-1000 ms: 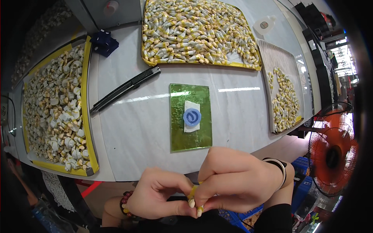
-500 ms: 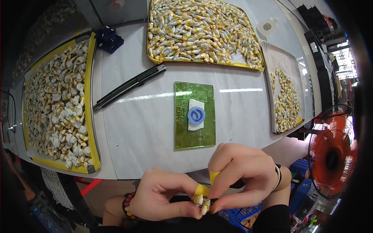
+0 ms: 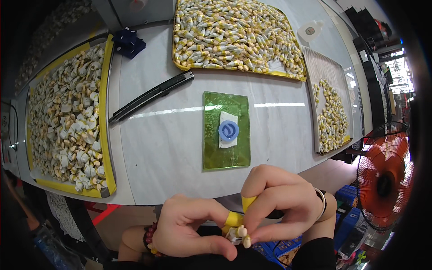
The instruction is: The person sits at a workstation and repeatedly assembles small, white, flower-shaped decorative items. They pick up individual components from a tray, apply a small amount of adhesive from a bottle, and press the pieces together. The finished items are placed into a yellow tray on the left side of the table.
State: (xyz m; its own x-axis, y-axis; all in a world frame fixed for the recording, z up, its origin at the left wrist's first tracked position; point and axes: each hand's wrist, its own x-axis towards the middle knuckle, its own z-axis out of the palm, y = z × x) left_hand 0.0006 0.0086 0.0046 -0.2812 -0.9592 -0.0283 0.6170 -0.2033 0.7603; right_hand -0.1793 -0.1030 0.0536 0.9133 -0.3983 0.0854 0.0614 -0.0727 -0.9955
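Note:
My left hand (image 3: pixel 191 227) pinches a small white piece with a rounded, flesh-coloured tip (image 3: pixel 242 231) between thumb and taped index finger. Fingers of my right hand (image 3: pixel 281 207) are closed against the same cluster, beside a second flesh-coloured tip (image 3: pixel 246 242). Whether these are one piece or two, I cannot tell. Both index fingers carry yellow tape. Beyond the hands, on the table, lies a green slab (image 3: pixel 226 157) bearing a white pad and a round blue piece (image 3: pixel 228 131) with a curved hollow.
A yellow-edged tray (image 3: pixel 108 148) of white and flesh-coloured pieces stands left. Another tray (image 3: pixel 288 77) of white pieces with yellow bands lies at the back; a lined tray (image 3: pixel 326 67) holds similar ones at right. A black bar (image 3: pixel 153 96), white bottle (image 3: pixel 310 31) and orange fan (image 3: pixel 384 180) are around.
The small pieces have turned and shifted slightly to the right between my fingers. My left thumb has straightened and moved a little away from them. The view has tilted slightly.

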